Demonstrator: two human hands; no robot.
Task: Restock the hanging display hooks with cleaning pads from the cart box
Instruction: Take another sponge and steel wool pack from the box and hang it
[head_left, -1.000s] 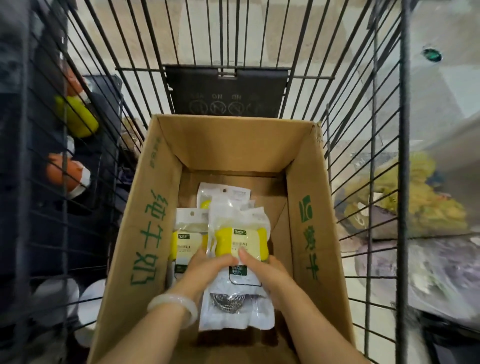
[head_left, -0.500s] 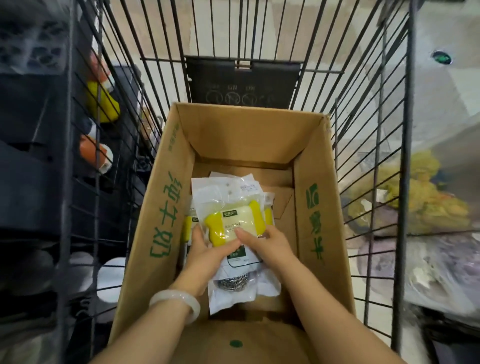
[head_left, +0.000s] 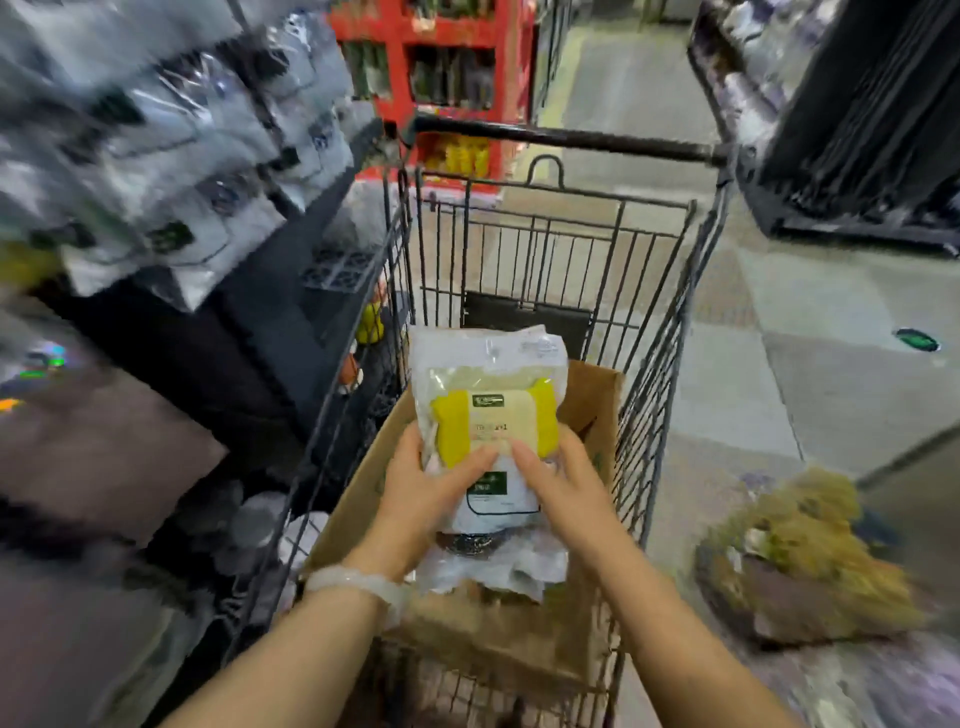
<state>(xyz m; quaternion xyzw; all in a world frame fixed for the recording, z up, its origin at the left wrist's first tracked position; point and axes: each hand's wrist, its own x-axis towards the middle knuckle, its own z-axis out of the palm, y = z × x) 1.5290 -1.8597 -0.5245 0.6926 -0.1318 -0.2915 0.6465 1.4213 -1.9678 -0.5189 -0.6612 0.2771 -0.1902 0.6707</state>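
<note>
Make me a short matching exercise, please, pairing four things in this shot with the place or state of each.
Things:
1. pack of cleaning pads
2. cardboard box
3. hanging packs
4. red rack

Places or states:
A. far end of the aisle, beyond the cart
B. held by left hand and right hand
C. on the display left of the cart
D. standing inside the wire cart

Pairs: 1-B, 2-D, 3-C, 4-A

yellow-and-cream pad pack between the hands, brown box under them, white bangle on the left wrist
</note>
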